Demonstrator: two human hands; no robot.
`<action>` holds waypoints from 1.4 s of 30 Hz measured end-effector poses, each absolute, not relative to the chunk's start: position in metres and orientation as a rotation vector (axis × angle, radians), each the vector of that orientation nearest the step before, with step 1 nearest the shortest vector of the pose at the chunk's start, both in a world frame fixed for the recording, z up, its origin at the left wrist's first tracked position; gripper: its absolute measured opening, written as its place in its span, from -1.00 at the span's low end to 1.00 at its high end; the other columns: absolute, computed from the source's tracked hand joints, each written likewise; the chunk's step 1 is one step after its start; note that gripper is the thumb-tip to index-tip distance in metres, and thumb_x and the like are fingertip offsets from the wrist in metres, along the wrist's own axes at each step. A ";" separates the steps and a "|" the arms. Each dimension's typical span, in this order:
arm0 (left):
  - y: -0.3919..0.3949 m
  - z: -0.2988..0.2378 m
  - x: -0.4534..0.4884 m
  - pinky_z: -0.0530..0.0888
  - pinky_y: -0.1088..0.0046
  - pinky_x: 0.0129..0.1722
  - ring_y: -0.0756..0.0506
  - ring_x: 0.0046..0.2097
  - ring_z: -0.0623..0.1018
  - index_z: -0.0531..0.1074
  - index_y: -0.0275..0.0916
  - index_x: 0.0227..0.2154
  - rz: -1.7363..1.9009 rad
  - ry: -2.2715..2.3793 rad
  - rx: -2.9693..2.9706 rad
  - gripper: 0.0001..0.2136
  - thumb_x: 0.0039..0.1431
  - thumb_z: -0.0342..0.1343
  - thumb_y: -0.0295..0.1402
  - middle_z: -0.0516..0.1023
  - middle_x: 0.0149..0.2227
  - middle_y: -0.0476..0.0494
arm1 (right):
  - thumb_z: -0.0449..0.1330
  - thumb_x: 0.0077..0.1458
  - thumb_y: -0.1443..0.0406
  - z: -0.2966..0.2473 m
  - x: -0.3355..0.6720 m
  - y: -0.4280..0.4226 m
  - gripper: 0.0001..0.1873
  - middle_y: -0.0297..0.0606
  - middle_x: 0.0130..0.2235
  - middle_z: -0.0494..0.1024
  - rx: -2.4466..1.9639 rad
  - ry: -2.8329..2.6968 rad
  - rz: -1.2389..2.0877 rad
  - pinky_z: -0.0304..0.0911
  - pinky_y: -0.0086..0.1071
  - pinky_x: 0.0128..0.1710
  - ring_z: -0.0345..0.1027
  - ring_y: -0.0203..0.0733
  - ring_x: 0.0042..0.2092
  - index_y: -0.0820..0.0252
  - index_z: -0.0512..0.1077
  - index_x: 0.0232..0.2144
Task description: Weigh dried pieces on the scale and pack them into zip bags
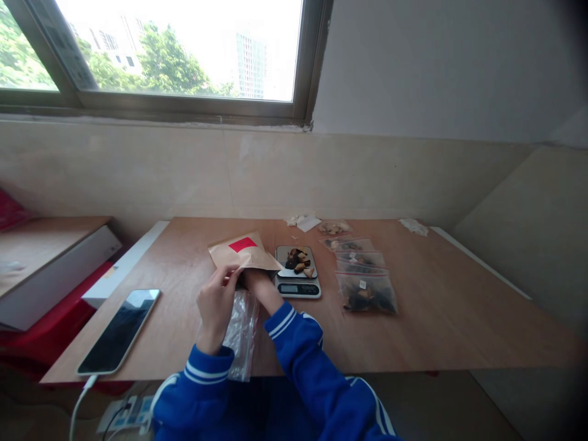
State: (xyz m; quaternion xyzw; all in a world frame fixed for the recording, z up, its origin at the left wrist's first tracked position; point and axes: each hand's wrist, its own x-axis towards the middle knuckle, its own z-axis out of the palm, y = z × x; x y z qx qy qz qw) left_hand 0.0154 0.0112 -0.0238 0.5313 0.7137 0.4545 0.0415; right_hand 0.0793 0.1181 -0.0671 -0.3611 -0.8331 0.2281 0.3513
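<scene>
A kraft paper envelope (pixel 236 256) with a red label (pixel 242 244) is held up over the wooden table, near its middle. My left hand (pixel 215 303) pinches the envelope's near edge between its fingers. My right hand (pixel 253 283) lies against the envelope, its fingers hidden inside or behind the paper. A clear plastic bag (pixel 241 334) lies crumpled under my hands at the table's near edge. To the right, a digital kitchen scale (pixel 298 289) carries dark and tan chunks (pixel 297 261) on its steel pan.
Several sealed plastic bags (pixel 366 294) with dark contents lie in a row right of the scale. A black smartphone (pixel 118 331) with a white cable lies at the left. Paper scraps (pixel 301 222) sit at the far edge. A wall stands behind the table.
</scene>
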 end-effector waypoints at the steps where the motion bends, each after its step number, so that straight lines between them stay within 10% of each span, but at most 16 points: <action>1: 0.012 -0.022 0.014 0.32 0.54 -0.39 -0.02 -0.37 0.56 0.54 -0.13 -0.29 1.397 2.188 1.627 -0.82 0.23 0.09 -0.20 0.60 -0.39 0.01 | 0.05 0.23 0.45 -0.064 0.084 0.114 -0.79 -0.07 -0.07 0.57 -0.947 -2.194 0.564 0.20 -0.27 0.14 0.41 -0.10 0.00 0.36 0.46 -0.15; 21: 0.022 -0.003 0.012 0.30 0.54 -0.40 -0.02 -0.34 0.58 0.55 -0.08 -0.27 1.249 2.197 1.704 -0.84 0.22 0.11 -0.19 0.62 -0.36 0.01 | 0.02 0.27 0.41 -0.065 0.151 0.065 -0.64 -0.19 -0.07 0.41 -0.847 -2.205 -0.087 0.24 -0.18 0.07 0.28 -0.11 -0.01 0.01 0.41 0.05; 42: 0.058 0.011 0.028 0.28 0.51 -0.39 -0.05 -0.33 0.57 0.52 -0.09 -0.29 1.194 2.221 1.794 -0.78 0.24 0.04 -0.13 0.62 -0.35 0.00 | -0.02 0.20 0.49 -0.059 0.149 0.102 -0.57 -0.16 -0.03 0.40 -0.939 -1.886 0.220 0.22 -0.13 0.10 0.27 -0.08 0.04 0.04 0.44 0.00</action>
